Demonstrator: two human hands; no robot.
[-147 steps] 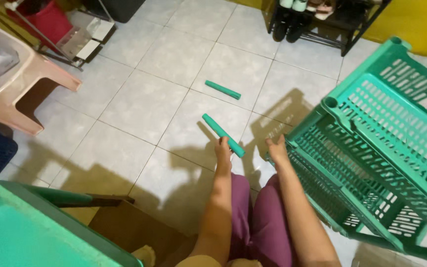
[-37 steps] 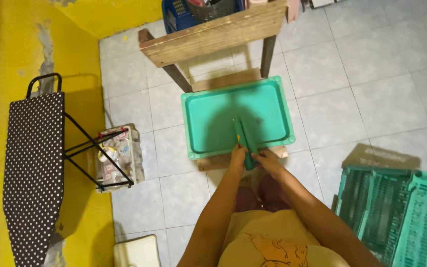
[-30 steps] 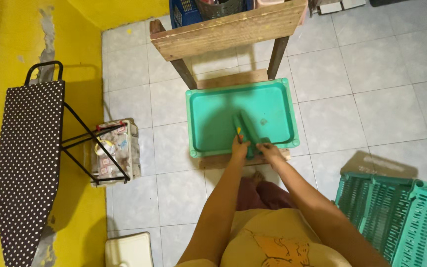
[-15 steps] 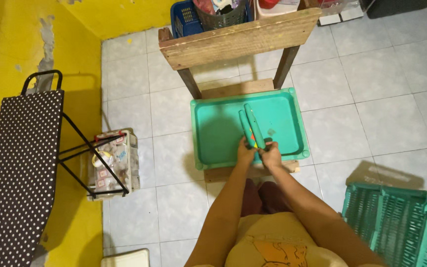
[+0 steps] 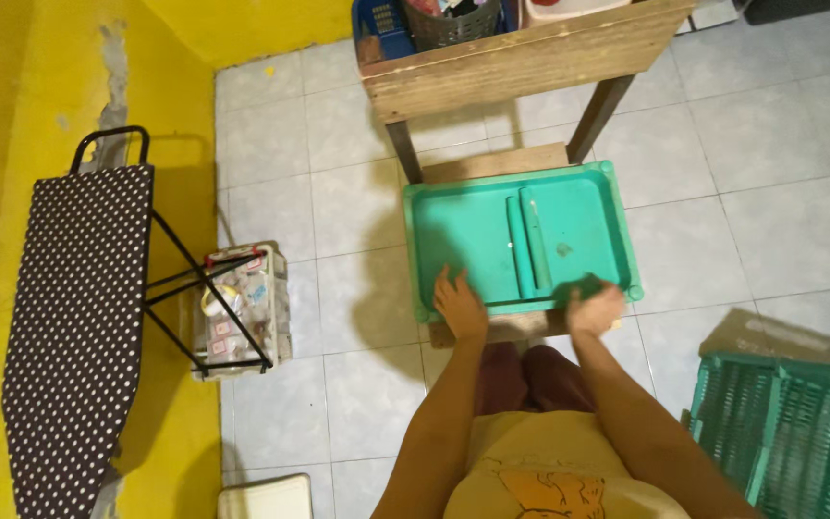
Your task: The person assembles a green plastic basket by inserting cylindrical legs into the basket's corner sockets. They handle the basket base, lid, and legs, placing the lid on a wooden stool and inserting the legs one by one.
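The left hand (image 5: 460,306) lies on the near left edge of the green tray (image 5: 453,226), with its fingers (image 5: 446,284) spread apart and pressed flat on the rim. The right hand (image 5: 595,309) is at the near right edge of the tray; it looks blurred, its fingers seem loosely curled toward the rim, and I cannot tell if they really grip it. Neither hand holds anything else.

The tray sits on a low wooden stool (image 5: 492,329), directly in front of the person's knees. Inside the tray two green bars (image 5: 527,242) lie side by side, touching each other, and they point away from the person. They are near the middle of the tray, between the two hands but apart from both. A small dark spot is on the tray floor just right of the bars.

Behind the tray stands a wooden desk (image 5: 521,58), which carries a blue basket (image 5: 378,24) and other things that are cut off by the picture edge. At the left, along the yellow wall, stands an ironing board (image 5: 74,327) with a dotted cover, and a small box of items (image 5: 242,309) is beside its black legs. At the lower right a green crate (image 5: 790,423) rests on the tile floor (image 5: 770,202)
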